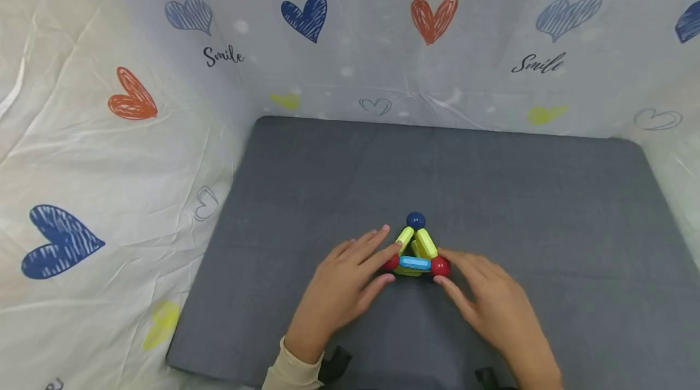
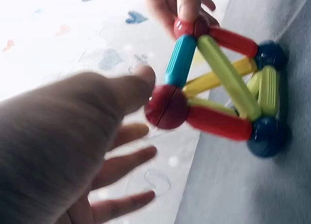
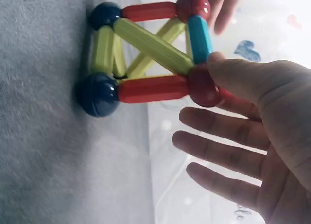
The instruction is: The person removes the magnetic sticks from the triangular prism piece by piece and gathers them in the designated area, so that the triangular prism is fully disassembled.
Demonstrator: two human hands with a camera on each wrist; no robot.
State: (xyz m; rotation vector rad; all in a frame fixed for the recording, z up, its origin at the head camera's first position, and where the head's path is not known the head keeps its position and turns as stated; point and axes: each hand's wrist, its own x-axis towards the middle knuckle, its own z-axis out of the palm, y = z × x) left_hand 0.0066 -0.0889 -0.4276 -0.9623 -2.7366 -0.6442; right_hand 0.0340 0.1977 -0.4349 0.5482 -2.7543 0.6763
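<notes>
A frame of magnetic sticks and balls (image 1: 414, 262) stands on the grey mat. A light-blue stick (image 2: 180, 61) joins its two raised red balls; red sticks (image 3: 153, 89) run down to blue balls (image 3: 98, 94) on the mat. Yellow-green sticks (image 2: 228, 77) cross the sides, and another blue ball (image 1: 415, 220) sits at the far point. My left hand (image 1: 341, 283) pinches the left red ball (image 2: 166, 106) between thumb and index finger, other fingers spread. With thumb and index finger, my right hand (image 1: 492, 299) pinches the right red ball (image 1: 440, 266); its other fingers extend.
The grey mat (image 1: 328, 177) extends around the frame on all sides. Behind it and to the left hangs a white cloth (image 1: 350, 44) printed with hearts and the word Smile. Dark straps (image 1: 335, 364) show by the wrists.
</notes>
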